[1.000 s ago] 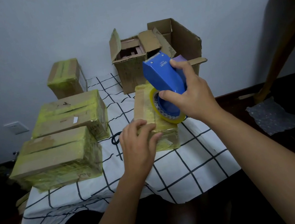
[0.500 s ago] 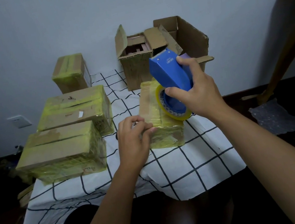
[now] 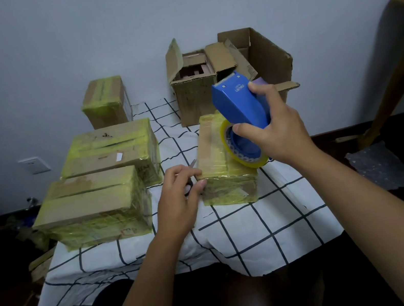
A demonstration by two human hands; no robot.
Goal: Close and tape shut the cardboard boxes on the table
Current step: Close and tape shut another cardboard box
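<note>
The right hand [image 3: 276,130] grips a blue tape dispenser [image 3: 239,108], its yellowish roll resting on top of the small taped cardboard box [image 3: 219,160] at the middle of the checked tablecloth [image 3: 250,236]. The left hand [image 3: 177,203], at the box's 8 o'clock corner, has curled fingertips touching that corner above scissors [image 3: 190,182]; whether it pinches anything I cannot tell. Two open boxes [image 3: 197,94] stand at 12 o'clock.

Count of items on my table.
Four taped boxes [image 3: 91,204] [image 3: 111,152] [image 3: 105,101] [image 3: 226,175]; two open boxes [image 3: 196,97] [image 3: 271,59] at the far side; one tape dispenser [image 3: 238,106]; one pair of scissors [image 3: 190,175].
</note>
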